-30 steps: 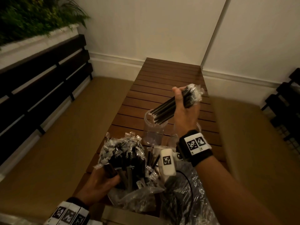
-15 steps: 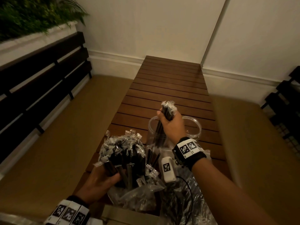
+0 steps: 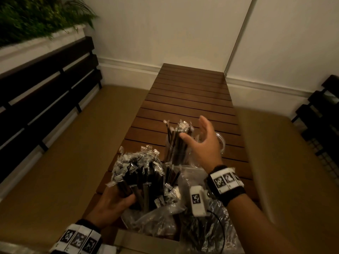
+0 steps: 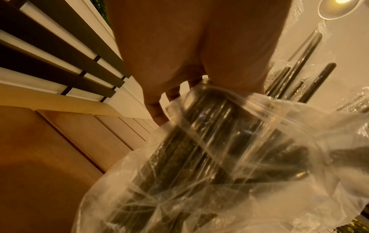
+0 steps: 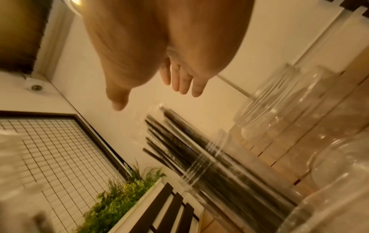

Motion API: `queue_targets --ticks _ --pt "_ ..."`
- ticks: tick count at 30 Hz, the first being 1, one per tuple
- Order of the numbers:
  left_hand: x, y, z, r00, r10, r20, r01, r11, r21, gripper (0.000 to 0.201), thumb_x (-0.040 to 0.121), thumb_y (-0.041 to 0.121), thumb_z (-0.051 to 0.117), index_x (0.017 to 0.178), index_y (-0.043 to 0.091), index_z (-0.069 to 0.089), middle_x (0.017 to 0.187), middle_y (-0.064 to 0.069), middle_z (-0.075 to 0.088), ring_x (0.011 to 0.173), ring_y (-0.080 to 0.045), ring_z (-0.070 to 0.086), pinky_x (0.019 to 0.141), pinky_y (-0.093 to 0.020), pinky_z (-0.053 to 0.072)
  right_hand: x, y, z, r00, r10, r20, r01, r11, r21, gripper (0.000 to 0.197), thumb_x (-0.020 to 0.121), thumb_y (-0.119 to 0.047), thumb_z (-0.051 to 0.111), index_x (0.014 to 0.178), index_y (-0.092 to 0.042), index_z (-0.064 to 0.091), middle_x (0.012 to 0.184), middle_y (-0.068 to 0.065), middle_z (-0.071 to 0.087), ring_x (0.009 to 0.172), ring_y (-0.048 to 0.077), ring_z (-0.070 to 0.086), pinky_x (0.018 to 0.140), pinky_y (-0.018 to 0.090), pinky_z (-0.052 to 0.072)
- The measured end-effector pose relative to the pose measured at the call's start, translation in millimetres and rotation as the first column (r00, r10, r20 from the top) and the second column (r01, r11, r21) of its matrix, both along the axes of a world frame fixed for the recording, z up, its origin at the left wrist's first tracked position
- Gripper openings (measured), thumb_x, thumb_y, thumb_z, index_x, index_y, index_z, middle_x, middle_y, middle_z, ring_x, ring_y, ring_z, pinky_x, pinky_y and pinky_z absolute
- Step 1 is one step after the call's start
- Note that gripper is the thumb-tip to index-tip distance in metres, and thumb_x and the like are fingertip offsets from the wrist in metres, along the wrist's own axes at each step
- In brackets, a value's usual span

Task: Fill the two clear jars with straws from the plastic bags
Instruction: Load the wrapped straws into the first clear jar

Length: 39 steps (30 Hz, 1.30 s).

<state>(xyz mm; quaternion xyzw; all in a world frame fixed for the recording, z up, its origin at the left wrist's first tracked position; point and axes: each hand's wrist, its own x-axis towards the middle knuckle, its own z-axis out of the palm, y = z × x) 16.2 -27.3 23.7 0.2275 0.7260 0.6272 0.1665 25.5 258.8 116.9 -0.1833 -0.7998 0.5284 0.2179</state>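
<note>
Two clear jars stand on the slatted wooden table (image 3: 187,99). The left jar (image 3: 176,153) (image 5: 229,170) holds a bunch of black wrapped straws (image 3: 178,136) (image 5: 169,134) standing upright. The right jar (image 3: 219,143) (image 5: 279,97) looks empty and is partly hidden behind my right hand (image 3: 200,142) (image 5: 151,88), which hovers open just above the jars, fingers spread, holding nothing. My left hand (image 3: 113,202) (image 4: 179,88) grips a thick bundle of black wrapped straws (image 3: 141,173) (image 4: 199,126) that stick up out of a clear plastic bag (image 3: 146,217) (image 4: 259,141).
A second crumpled plastic bag with straws (image 3: 207,228) lies at the table's near right end. Tan cushioned benches (image 3: 64,153) flank the table on both sides. A dark slatted backrest (image 3: 45,92) and a planter (image 3: 36,17) stand at left. A white wall closes the far end.
My right hand carried a bunch of straws down into the left jar, let go of them and has opened above the jars. The left hand kept its grip on the bundle.
</note>
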Motion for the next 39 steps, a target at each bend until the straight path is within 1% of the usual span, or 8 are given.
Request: queue_targets --ticks 3,6,10,14,23,27,35,39 --pt "4.6 4.1 6.6 1.000 0.011 -0.026 -0.010 1.000 0.028 0.061 0.068 0.071 0.069 0.088 0.014 0.070 0.093 -0.022 0.068 0.085 -0.036 0.068 0.076 -0.046 0.058 38.6 -2.4 7.6 0.999 0.020 -0.027 -0.021 0.999 -0.032 0.056 0.094 -0.016 0.065 0.143 -0.031 0.043 0.146 -0.012 0.049 0.129 0.001 0.049 0.110 0.027 0.044" --pt "1.9 4.2 1.3 1.000 -0.002 -0.010 0.003 0.999 0.045 0.081 0.075 0.067 0.067 0.091 -0.012 0.061 0.093 -0.040 0.058 0.085 -0.053 0.060 0.074 -0.063 0.051 79.8 -12.4 1.7 0.951 0.286 0.119 -0.286 0.958 -0.021 0.071 0.090 0.004 0.054 0.141 -0.042 0.039 0.144 -0.022 0.047 0.132 -0.006 0.046 0.114 0.033 0.042" --pt "1.4 5.6 -0.8 0.999 -0.006 -0.033 0.007 0.999 0.050 0.074 0.075 0.065 0.068 0.097 -0.006 0.065 0.098 -0.028 0.067 0.091 -0.045 0.066 0.078 -0.057 0.055 113.9 -40.6 -9.9 0.756 0.528 0.388 -0.600 0.795 0.088 0.105 0.079 -0.052 0.074 0.153 -0.050 0.001 0.149 -0.043 0.007 0.141 -0.017 0.015 0.119 0.026 0.020" --pt "2.9 12.1 1.8 0.999 -0.018 -0.046 0.020 0.999 0.042 0.057 0.071 0.068 0.070 0.099 0.019 0.072 0.104 -0.016 0.072 0.096 -0.032 0.070 0.079 -0.045 0.060 110.4 -70.7 -28.5 0.810 0.480 0.337 -0.533 0.842 0.084 0.133 0.059 -0.067 0.083 0.155 -0.046 -0.006 0.161 -0.028 0.005 0.149 0.000 0.013 0.123 0.038 0.020" --pt "3.5 14.3 -2.4 0.999 0.010 -0.033 -0.007 0.996 0.088 0.068 0.071 0.059 0.075 0.115 0.008 0.066 0.111 -0.008 0.072 0.105 -0.024 0.069 0.086 -0.042 0.059 87.3 -87.3 -38.8 0.956 0.293 0.012 -0.293 0.950 0.107 0.035 0.089 -0.018 0.069 0.115 -0.036 0.053 0.115 -0.015 0.060 0.111 -0.002 0.057 0.093 0.019 0.050" --pt "3.9 14.1 -2.8 0.999 0.012 -0.049 -0.007 0.994 0.108 0.055 0.074 0.040 0.074 0.112 0.002 0.066 0.110 -0.013 0.073 0.105 -0.030 0.069 0.086 -0.046 0.058 85.4 -86.6 -39.4 0.959 0.278 -0.061 -0.275 0.960 0.063 0.029 0.087 -0.015 0.071 0.100 -0.036 0.055 0.099 -0.019 0.063 0.097 0.001 0.063 0.080 0.012 0.049" --pt "6.6 17.1 5.3 0.998 0.021 -0.052 -0.016 0.995 0.101 0.052 0.067 0.070 0.070 0.105 0.035 0.071 0.108 -0.003 0.074 0.101 -0.024 0.071 0.083 -0.044 0.060 86.5 -78.8 -38.9 0.962 0.261 -0.082 -0.270 0.955 -0.123 0.015 0.091 -0.004 0.064 0.089 -0.019 0.065 0.083 -0.003 0.067 0.075 0.006 0.064 0.067 0.018 0.052" --pt "4.7 14.7 1.8 0.998 0.023 -0.063 -0.018 0.997 0.079 0.068 0.071 0.067 0.070 0.104 0.009 0.068 0.101 -0.020 0.071 0.093 -0.040 0.069 0.076 -0.059 0.057 87.8 -78.4 -39.4 0.960 0.260 -0.102 -0.272 0.954 -0.123 0.015 0.089 -0.005 0.068 0.087 -0.018 0.061 0.077 -0.012 0.064 0.070 0.002 0.060 0.065 0.015 0.048"
